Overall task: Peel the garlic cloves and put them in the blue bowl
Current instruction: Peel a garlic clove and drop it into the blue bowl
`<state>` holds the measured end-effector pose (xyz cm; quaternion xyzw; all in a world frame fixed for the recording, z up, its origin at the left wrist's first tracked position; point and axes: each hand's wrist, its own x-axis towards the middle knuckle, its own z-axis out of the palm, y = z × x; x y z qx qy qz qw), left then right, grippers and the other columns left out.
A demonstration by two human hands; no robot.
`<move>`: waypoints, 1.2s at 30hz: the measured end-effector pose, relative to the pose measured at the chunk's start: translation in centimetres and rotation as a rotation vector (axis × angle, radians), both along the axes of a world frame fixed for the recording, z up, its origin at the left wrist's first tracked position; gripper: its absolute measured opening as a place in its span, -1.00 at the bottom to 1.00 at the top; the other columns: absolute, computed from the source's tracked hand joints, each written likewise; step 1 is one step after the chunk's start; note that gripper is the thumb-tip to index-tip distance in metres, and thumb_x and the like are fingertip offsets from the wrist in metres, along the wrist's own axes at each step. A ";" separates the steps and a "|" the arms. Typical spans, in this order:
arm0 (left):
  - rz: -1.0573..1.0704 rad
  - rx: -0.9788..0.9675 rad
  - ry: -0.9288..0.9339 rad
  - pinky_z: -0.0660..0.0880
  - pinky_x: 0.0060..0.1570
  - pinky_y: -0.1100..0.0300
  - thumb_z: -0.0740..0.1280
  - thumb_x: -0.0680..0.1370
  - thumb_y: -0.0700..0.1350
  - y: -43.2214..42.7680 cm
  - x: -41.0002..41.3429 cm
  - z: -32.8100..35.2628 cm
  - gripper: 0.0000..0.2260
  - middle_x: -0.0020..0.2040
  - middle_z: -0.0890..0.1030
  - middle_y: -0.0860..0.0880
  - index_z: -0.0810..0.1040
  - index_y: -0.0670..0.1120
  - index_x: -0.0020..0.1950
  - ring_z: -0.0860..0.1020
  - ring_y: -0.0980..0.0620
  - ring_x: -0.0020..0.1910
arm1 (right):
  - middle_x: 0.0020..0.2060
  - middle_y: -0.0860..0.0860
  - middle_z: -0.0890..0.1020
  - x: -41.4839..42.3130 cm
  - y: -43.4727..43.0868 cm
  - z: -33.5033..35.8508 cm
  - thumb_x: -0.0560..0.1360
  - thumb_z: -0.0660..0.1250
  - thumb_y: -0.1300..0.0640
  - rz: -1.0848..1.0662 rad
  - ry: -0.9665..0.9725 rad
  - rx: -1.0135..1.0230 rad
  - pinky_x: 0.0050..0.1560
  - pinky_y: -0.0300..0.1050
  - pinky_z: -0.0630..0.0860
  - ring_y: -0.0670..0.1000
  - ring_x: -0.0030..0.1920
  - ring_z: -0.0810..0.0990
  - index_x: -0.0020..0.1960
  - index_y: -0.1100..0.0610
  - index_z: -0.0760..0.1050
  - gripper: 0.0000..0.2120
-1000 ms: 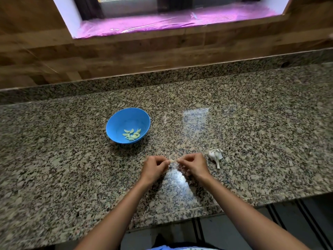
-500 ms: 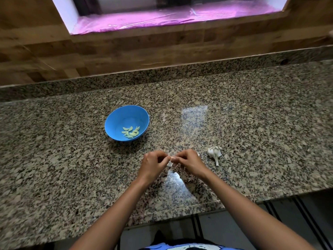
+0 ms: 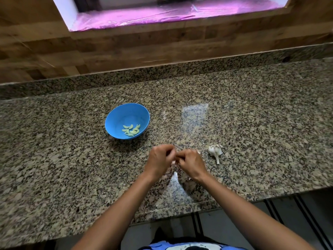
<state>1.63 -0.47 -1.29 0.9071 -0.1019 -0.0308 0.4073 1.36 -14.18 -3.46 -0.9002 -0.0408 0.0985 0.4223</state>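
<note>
Presently we note a garlic clove [image 3: 173, 162], mostly hidden and blurred, pinched between our left hand [image 3: 159, 162] and right hand [image 3: 191, 164], both curled and meeting just above the granite countertop [image 3: 261, 123]. Peeled cloves [image 3: 131, 130] lie in the blue bowl [image 3: 115, 121], up-left. Garlic bulb [image 3: 215, 150] rests just right of the right hand.

Blue bowl [image 3: 115, 121], speckled granite counter [image 3: 252, 123]
</note>
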 end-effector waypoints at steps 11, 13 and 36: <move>0.020 -0.064 0.159 0.55 -0.33 0.31 0.37 0.51 -0.15 1.0 0.1 -1.4 -0.90 -0.24 0.64 0.00 0.64 -0.10 -0.01 0.57 0.11 -0.34 | -0.39 -0.05 0.58 0.1 -1.2 -0.4 0.49 0.33 0.08 -0.051 0.131 0.162 -0.46 -0.30 0.33 -0.15 -0.50 0.37 -0.16 0.07 0.61 -0.88; -0.058 0.078 0.097 0.44 -0.46 0.39 0.32 0.55 -0.17 0.9 0.3 -1.3 -0.90 -0.29 0.61 -0.03 0.63 -0.14 -0.05 0.49 0.12 -0.42 | -0.28 0.01 0.64 0.0 -1.5 -0.3 0.51 0.31 0.14 -0.006 0.059 0.099 -0.40 -0.34 0.41 -0.14 -0.42 0.49 -0.05 0.14 0.62 -0.87; 0.233 -0.654 0.654 0.31 -0.49 0.35 0.20 0.58 -0.24 -0.1 -0.1 -0.6 -0.84 -0.38 0.44 -0.02 0.47 -0.20 -0.19 0.34 0.12 -0.45 | -0.46 -0.03 0.57 2.2 -2.1 0.5 0.49 0.31 0.17 0.282 -0.544 -0.318 -0.51 -0.23 0.46 -0.09 -0.49 0.46 -0.22 0.09 0.62 -0.85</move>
